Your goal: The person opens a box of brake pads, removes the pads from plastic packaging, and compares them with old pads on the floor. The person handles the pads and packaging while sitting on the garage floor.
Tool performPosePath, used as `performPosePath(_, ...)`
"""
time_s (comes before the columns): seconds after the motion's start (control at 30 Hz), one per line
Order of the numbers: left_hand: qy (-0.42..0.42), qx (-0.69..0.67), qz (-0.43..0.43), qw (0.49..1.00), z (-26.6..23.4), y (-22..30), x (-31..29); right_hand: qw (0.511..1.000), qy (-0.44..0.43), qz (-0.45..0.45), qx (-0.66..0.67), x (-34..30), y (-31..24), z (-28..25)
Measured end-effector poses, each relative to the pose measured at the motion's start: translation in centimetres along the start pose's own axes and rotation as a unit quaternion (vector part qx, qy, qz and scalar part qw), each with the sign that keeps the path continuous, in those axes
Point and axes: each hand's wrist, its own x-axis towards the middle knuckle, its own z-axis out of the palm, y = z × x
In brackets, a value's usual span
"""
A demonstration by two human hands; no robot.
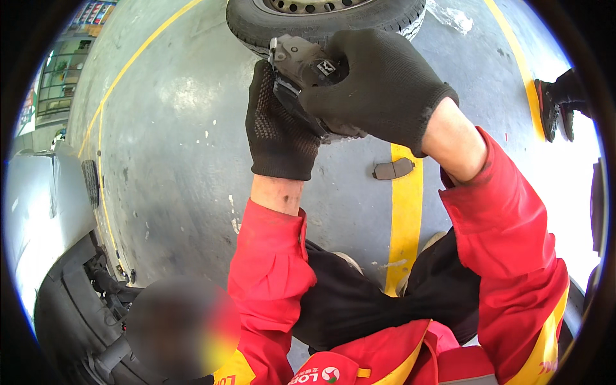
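Observation:
Both my hands wear black knitted gloves and are raised over the floor, closed around a dark, dirty brake caliper [296, 59]. My left hand [280, 131] supports it from the left and below, the palm side with its dotted grip showing. From the right, my right hand [378, 86] wraps over the top, thumb laid along the caliper's face. Much of the caliper's lower part is hidden by the gloves. A loose brake pad [394, 169] lies on the yellow floor stripe, below my right wrist and apart from both hands.
A wheel with its tyre [308, 27] lies flat beyond my hands, clear plastic wrap [452, 18] beside it. At left is a car body [48, 199] with an open wheel arch [70, 308]. Another person's shoe [547, 112] stands at the far right.

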Motion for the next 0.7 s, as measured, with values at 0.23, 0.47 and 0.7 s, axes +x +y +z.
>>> performPosePath(0.23,-0.017,-0.059,-0.038,0.997,-0.3,0.3,0.0,0.999,0.004,-0.015,-0.05,0.2,0.2,0.4)
performPosePath(0.47,-0.122,-0.159,-0.1,0.975,-1.4,0.2,0.4,0.999,-0.02,-0.032,-0.031,0.5,0.6,-0.4)
performPosePath(0.7,-0.181,-0.104,-0.052,0.977,-1.7,0.0,0.6,0.989,-0.053,0.035,0.132,0.5,0.4,-0.8)
